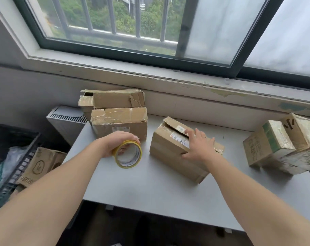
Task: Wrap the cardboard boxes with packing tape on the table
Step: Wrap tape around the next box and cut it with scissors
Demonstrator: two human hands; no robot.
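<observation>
My left hand (115, 143) grips a yellow-edged roll of packing tape (128, 155), held just above the grey table (150, 189). My right hand (197, 146) lies flat on top of a brown cardboard box (170, 157) in the middle of the table, thumb over its near edge. That box carries a white label, and its top flap is slightly raised at the far end. Behind the tape roll stands a second box (122, 123) with a third box (115, 99) stacked on it, both with old tape.
Two taped boxes (282, 146) stand at the table's right end. Left of the table are a black crate (10, 150), a printed cardboard box (42, 166) and a grey radiator (67, 121). A window sill (186, 80) runs behind the table.
</observation>
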